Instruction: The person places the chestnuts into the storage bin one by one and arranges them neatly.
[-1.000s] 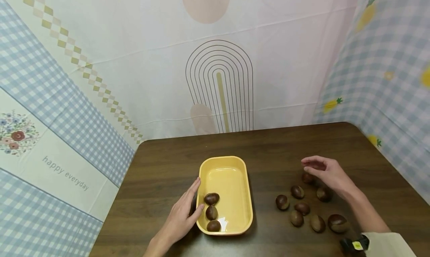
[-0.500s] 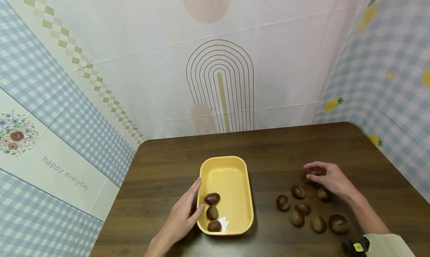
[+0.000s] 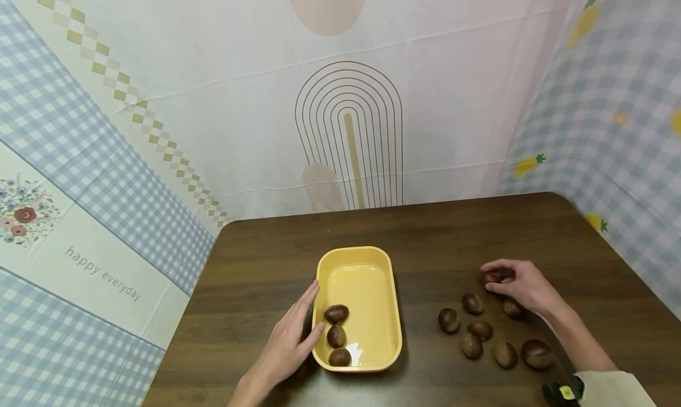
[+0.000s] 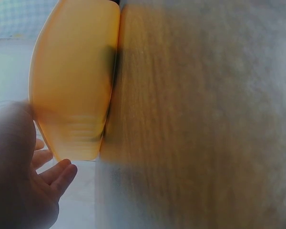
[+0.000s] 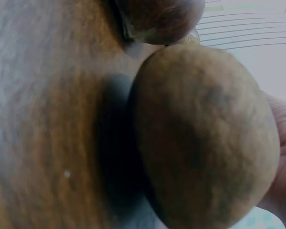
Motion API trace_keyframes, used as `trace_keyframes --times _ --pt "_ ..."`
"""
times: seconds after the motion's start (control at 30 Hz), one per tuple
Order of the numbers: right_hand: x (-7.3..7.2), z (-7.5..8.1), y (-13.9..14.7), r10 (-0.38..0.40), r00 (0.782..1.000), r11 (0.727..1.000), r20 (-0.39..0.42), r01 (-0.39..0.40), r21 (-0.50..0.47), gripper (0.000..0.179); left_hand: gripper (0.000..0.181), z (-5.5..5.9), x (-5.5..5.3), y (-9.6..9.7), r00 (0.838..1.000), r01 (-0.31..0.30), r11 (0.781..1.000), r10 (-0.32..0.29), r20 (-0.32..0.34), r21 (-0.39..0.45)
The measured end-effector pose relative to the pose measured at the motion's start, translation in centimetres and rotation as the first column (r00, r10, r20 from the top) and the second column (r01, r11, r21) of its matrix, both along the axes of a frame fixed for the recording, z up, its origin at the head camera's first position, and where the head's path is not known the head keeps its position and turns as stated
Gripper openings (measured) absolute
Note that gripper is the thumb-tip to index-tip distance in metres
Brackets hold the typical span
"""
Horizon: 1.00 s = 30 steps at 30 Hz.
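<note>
My left hand (image 3: pixel 287 339) rests along the left side of a yellow tray (image 3: pixel 395 312), fingers fairly straight and thumb tip over the rim. Inside the tray, three brown chestnuts (image 3: pixel 336 336) line the left wall. To the right, my right hand (image 3: pixel 527 286) has its thumb and fingers curled round a dark chestnut (image 3: pixel 489 280) low over the table. In the right wrist view a large pale-brown chestnut (image 5: pixel 205 138) close to the camera hides most of the hand. The left wrist view has the tray's outer wall (image 4: pixel 76 71) beside the left hand (image 4: pixel 43 186).
Several loose chestnuts (image 3: pixel 472 346) lie on the dark wooden table (image 3: pixel 255 277) between the tray and the right forearm. One chestnut (image 3: pixel 513 308) sits right below the right hand. A patterned cloth (image 3: pixel 239 129) hangs behind the table.
My right hand has lowered slightly, and its thumb and fingers have closed round the far chestnut. The left hand and tray stay in place.
</note>
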State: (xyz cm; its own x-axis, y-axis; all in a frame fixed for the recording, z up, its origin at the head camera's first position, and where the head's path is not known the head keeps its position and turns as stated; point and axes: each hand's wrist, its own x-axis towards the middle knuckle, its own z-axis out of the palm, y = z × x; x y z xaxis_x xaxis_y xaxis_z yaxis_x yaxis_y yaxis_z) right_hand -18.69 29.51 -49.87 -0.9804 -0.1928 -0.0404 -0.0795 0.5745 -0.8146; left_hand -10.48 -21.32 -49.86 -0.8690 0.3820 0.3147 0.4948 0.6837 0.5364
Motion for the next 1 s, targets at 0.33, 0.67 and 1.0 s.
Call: trace_keyframes --times 0.33,0.67,1.0 --pt "0.1 -0.2 0.2 0.011 1.0 1.0 -0.024 -0.011 0.01 0.036 0.075 -0.1 0.0 -0.1 1.0 0.0 1.0 0.0 0.002 -0.003" --pt "0.0 0.3 0.0 0.022 0.999 1.0 -0.038 -0.023 -0.013 0.039 0.074 -0.1 0.0 0.0 1.0 -0.002 1.0 0.002 0.016 0.003" --pt "-0.2 1.8 -0.9 0.057 0.994 0.998 -0.093 -0.058 -0.003 0.037 0.074 -0.1 0.0 -0.1 1.0 -0.001 1.0 0.001 0.012 -0.001"
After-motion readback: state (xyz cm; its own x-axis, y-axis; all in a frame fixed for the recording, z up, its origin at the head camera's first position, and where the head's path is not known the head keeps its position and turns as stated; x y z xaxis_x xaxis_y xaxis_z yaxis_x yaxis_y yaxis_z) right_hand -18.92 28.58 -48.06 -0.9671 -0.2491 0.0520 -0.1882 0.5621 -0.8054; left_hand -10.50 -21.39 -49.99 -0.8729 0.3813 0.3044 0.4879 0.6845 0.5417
